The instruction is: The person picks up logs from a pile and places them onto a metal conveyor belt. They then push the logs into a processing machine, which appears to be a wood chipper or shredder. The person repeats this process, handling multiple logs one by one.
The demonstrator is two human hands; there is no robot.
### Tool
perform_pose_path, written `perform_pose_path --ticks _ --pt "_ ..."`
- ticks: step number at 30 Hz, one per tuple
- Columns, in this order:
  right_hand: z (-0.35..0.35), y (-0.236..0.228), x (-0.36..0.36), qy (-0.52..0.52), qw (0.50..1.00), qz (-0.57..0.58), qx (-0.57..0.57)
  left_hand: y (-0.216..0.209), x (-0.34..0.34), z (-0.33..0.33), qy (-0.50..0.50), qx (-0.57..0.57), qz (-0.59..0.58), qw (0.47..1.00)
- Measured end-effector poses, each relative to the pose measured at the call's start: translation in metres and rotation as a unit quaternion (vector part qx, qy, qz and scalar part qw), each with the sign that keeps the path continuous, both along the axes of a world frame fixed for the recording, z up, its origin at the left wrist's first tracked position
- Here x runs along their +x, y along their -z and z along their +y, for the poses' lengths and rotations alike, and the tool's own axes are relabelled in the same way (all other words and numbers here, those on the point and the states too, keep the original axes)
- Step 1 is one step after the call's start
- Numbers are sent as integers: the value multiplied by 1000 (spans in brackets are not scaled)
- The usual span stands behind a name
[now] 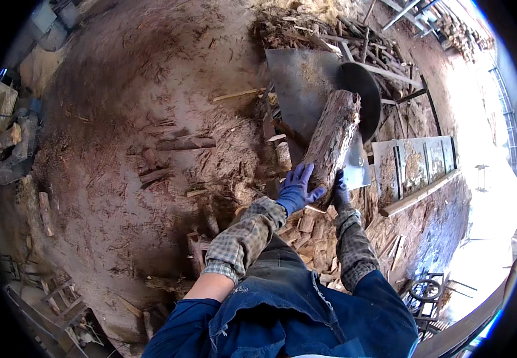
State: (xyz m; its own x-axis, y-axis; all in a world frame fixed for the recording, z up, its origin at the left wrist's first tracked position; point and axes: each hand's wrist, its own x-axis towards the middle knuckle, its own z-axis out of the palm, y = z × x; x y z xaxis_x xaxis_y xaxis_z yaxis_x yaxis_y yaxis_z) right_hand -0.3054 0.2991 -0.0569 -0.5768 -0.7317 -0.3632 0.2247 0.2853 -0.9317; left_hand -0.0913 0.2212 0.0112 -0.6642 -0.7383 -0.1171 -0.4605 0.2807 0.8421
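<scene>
A thick, rough-barked log [332, 128] lies lengthwise on a metal saw table [294, 74], its near end toward me. Close by its far right side stands a large, dark circular saw blade [363, 98]. In a blue-purple glove, my left hand [297, 190] presses on the log's near left side, fingers spread over the bark. My right hand [341, 191], gloved too, grips the near end from the right; its fingers are partly hidden. Between them the two hands hold the log. Checked sleeve covers reach over both forearms.
Cut wood pieces [306, 230] are heaped below the saw table. To the right stands a slatted metal panel [414, 167] with a wooden rail [419, 194] along its edge. Behind the blade lies a pile of scrap slats [384, 62]. Bark and offcuts litter the dirt floor [121, 143].
</scene>
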Motion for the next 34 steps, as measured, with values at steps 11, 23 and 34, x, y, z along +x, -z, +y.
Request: perform_pose_path --ticks 11,23,34 --pt "-53 -95 47 -102 778 611 101 23 125 -18 14 149 84 985" --pt "-357 126 175 -452 876 165 -15 127 423 -207 -267 92 -54 958" --pt "-506 128 602 -772 490 364 -175 225 696 48 -694 349 -145 612"
